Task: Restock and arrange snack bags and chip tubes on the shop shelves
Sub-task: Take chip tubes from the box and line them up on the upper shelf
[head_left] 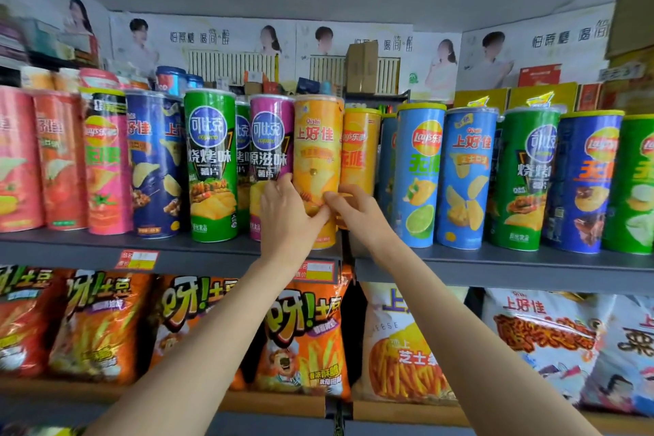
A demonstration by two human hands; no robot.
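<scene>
Upper shelf (495, 264), chip-tube row. My left hand (288, 219) and right hand (357, 207) both curl round the low part of the orange tube (316, 152), which stands upright between the purple tube (269, 138) and a shorter orange tube (359, 149). Step, as I judge it: seating and facing this tube. Next: square label forward, then let go without knocking neighbours.

Upper shelf (495, 264) packed with upright chip tubes touching side by side | narrow gap right of orange tube (359, 152), before blue tube (419, 173) | open air above lids | front approach clear
</scene>
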